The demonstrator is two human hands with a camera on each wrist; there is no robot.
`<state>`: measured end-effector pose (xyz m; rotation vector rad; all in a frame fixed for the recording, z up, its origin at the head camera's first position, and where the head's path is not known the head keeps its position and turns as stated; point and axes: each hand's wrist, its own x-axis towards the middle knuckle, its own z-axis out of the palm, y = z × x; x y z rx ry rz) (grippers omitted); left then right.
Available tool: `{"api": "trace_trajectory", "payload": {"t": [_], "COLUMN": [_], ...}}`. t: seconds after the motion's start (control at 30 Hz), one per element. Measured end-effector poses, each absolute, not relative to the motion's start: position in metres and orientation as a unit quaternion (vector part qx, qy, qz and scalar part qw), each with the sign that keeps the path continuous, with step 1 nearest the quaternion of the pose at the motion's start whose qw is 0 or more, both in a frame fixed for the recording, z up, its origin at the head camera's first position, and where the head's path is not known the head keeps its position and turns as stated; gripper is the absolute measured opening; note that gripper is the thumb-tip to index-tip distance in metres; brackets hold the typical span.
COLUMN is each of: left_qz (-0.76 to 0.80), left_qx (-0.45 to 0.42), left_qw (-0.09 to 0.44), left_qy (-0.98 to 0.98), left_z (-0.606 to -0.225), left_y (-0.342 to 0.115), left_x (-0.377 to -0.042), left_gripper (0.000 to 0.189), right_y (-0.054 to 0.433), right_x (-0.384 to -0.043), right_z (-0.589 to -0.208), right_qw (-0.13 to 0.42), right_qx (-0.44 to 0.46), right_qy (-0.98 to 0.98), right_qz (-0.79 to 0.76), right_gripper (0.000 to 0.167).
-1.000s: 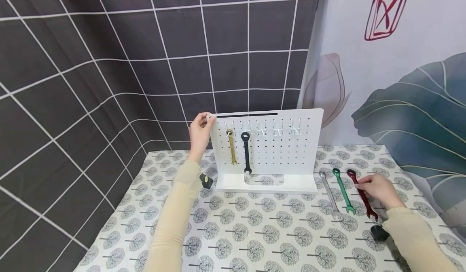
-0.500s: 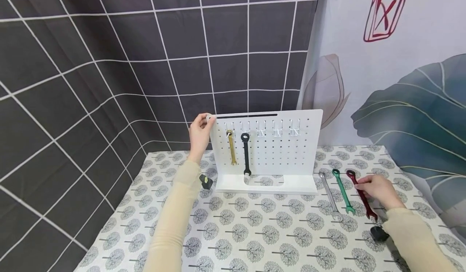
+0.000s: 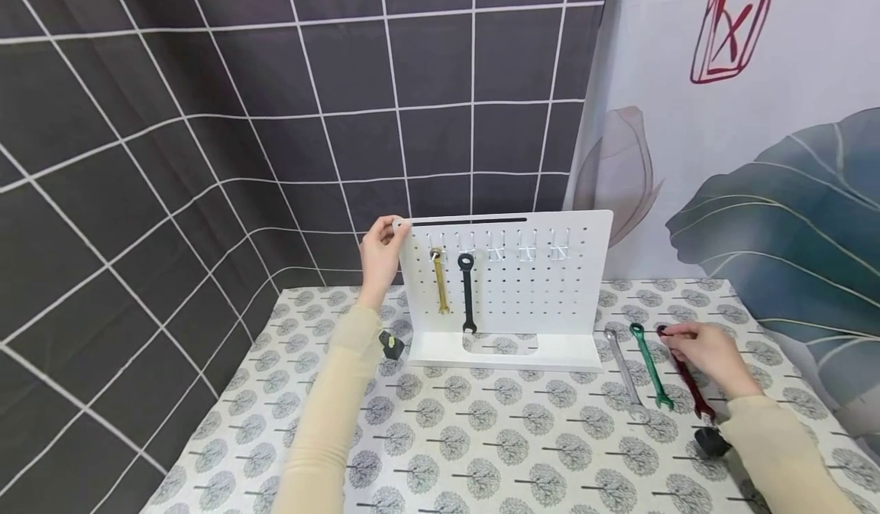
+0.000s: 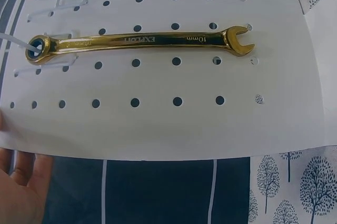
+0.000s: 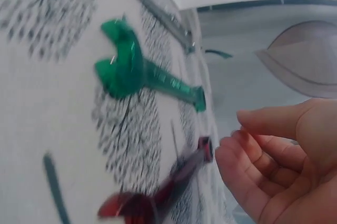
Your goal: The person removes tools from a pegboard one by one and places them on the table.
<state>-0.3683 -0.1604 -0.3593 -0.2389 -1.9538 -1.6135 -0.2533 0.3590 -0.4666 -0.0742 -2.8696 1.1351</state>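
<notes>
My left hand [image 3: 380,262] pinches the upper left corner of a white pegboard stand [image 3: 529,300]. From the board's hooks hang a gold combination wrench [image 3: 441,281] and a black wrench [image 3: 468,292]; the left wrist view shows "10mm" on the gold wrench [image 4: 142,41]. On the cloth to the right lie a silver wrench [image 3: 624,369], a green wrench [image 3: 651,369] and a dark red wrench [image 3: 693,392]. Over the red one hovers my right hand [image 3: 715,357]. In the right wrist view its fingers are loosely bent, with nothing between them, apart from the red wrench [image 5: 179,182].
Three wire hooks [image 3: 527,250] without wrenches are on the board's right half. A tree-patterned cloth [image 3: 481,438] covers the table. Behind stands a dark gridded curtain [image 3: 433,140], with a printed white hanging [image 3: 687,140] at the right.
My right hand has let go of the red wrench and risen slightly towards its ring end. The left hand keeps its hold on the board corner.
</notes>
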Motion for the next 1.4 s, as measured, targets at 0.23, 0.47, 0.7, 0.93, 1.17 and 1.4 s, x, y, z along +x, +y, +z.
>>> {"api": "trace_trajectory", "payload": {"t": [0.23, 0.47, 0.7, 0.93, 1.17, 1.4], "left_qz": [-0.607, -0.606, -0.601, -0.607, -0.608, -0.608], "left_qx": [-0.088, -0.086, -0.088, -0.096, -0.093, -0.093], "left_qw": [0.295, 0.294, 0.3, 0.305, 0.3, 0.299], "left_qy": [-0.732, -0.734, -0.736, -0.727, -0.729, -0.729], "left_z": [-0.363, -0.364, -0.364, -0.361, -0.361, -0.36], "left_y": [-0.157, -0.157, -0.159, -0.161, -0.161, -0.16], "left_x": [-0.372, -0.37, -0.371, -0.37, -0.369, -0.368], "left_gripper": [0.028, 0.029, 0.028, 0.029, 0.03, 0.031], "right_y": [0.344, 0.324, 0.306, 0.291, 0.274, 0.257], "right_x": [-0.257, -0.262, -0.267, -0.274, -0.28, -0.283], "right_z": [-0.461, -0.455, -0.446, -0.439, -0.436, -0.431], "right_qw": [0.034, 0.033, 0.035, 0.043, 0.03, 0.033], "right_qx": [0.003, 0.033, 0.059, 0.096, 0.103, 0.111], "right_qy": [-0.93, -0.919, -0.917, -0.916, -0.902, -0.899], "right_qz": [0.366, 0.392, 0.392, 0.386, 0.417, 0.423], "right_gripper": [0.045, 0.05, 0.05, 0.049, 0.049, 0.048]}}
